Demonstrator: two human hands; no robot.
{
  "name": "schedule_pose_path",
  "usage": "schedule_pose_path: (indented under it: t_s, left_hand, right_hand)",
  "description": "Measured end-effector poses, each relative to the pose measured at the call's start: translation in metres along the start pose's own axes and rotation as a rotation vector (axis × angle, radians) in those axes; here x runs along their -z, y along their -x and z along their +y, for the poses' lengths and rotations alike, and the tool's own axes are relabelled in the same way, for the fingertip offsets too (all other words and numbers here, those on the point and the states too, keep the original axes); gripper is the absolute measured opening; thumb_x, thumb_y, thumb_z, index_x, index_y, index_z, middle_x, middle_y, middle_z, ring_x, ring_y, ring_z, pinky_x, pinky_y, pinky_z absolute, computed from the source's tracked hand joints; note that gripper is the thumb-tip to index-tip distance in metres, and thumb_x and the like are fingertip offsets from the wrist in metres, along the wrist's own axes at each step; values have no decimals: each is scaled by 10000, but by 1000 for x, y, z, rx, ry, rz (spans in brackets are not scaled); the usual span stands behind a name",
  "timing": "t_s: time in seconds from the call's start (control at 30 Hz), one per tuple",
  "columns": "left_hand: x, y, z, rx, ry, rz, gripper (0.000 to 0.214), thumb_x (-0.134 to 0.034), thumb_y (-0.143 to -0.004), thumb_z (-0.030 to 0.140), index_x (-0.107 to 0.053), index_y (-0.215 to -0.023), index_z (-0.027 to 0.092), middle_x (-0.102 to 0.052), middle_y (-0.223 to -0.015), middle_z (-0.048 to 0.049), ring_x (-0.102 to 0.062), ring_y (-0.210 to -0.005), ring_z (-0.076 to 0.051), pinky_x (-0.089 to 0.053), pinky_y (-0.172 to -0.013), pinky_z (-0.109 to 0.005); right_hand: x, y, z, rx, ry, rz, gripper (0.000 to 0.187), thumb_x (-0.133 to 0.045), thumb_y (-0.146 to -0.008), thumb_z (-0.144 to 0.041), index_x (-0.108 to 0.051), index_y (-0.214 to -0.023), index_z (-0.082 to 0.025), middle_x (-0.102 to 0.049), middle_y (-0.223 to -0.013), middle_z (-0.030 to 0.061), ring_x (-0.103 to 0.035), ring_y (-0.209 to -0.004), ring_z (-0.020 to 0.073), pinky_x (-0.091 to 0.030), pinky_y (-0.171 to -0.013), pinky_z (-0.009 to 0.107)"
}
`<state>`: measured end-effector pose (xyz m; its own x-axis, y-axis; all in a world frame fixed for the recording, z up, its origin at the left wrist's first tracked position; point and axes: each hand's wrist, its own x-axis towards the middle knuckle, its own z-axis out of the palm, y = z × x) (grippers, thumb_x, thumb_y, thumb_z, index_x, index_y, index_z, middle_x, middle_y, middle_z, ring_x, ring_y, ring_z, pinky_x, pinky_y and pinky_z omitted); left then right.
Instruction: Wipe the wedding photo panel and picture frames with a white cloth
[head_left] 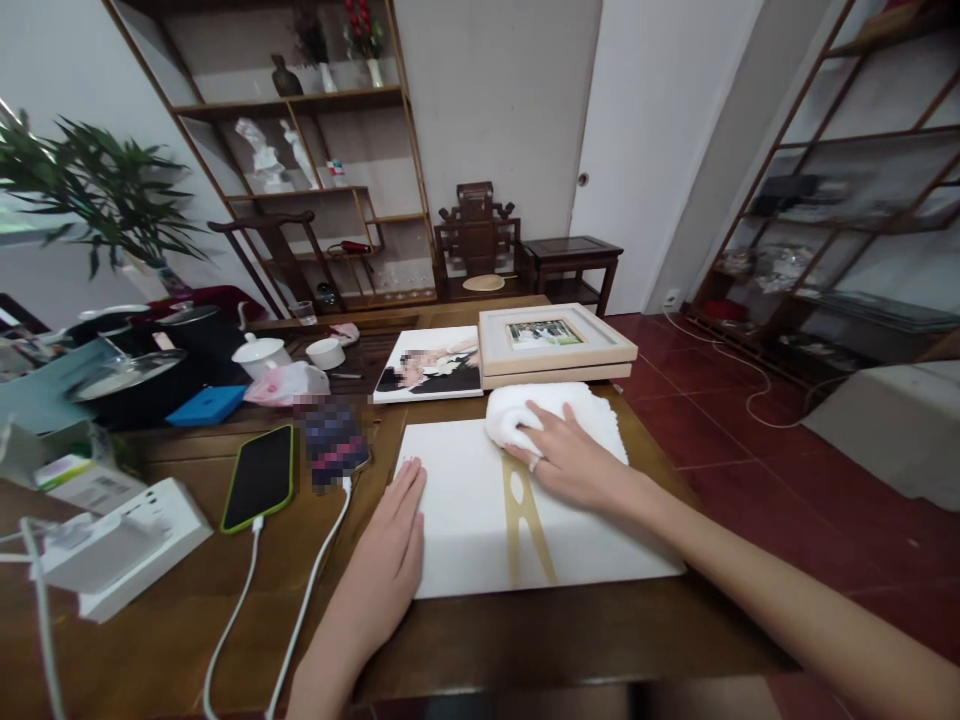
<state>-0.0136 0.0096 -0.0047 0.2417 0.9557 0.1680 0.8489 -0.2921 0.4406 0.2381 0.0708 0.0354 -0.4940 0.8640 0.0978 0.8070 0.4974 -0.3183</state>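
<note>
A flat white panel [465, 520] lies on the wooden table, with a tan, forked shape [517, 515] on its surface. My left hand [394, 545] rests along the panel's left edge, fingers stretched out and holding nothing. At the panel's upper right, my right hand [562, 455] presses a bunched white towel [577, 410] onto it, with the fingers curled into the fabric. Part of the towel and of the tan shape's top is hidden under that hand.
Behind the panel are stacked picture frames [559, 345] and a photo print [431, 365]. To the left are a phone [260, 478], charging cables, a power strip [146, 550], a blue box [206, 405], a teapot [260, 353] and pots. The table [585, 635] ends close to the panel's right.
</note>
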Motion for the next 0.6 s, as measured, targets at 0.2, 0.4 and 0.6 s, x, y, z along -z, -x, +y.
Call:
schedule_pose_path:
  t_s: [0.2, 0.4, 0.6]
  left_hand:
    - [-3, 0, -4, -22, 10, 30, 521, -261, -943, 303, -320, -1416, 92, -272, -1516, -101, -223, -1398, -211, -199, -1135, -428]
    - [-3, 1, -4, -25, 6, 27, 518, -260, -945, 306, -318, -1417, 101, -266, -1519, -96, -217, -1400, -207, -194, -1136, -429]
    - [-2, 0, -2, -23, 16, 24, 520, -263, -942, 304, -325, -1414, 95, -275, -1515, -105, -222, -1398, -215, -202, -1135, -433]
  right_hand:
    - [-17, 58, -38, 101, 65, -68, 304, -518, -820, -224, -638, -1099, -208, -276, -1503, 100, -62, -1386, 389, -60, -1042, 696]
    - [-15, 98, -62, 191, 31, -195, 191, -571, -811, -326, -700, -934, -258, -321, -1482, 93, -180, -1340, 470, -201, -957, 765]
    - [9, 48, -31, -24, 10, -29, 326, -382, -924, -268, -597, -1148, -170, -528, -1307, 145, -329, -1318, 320, -227, -1059, 585]
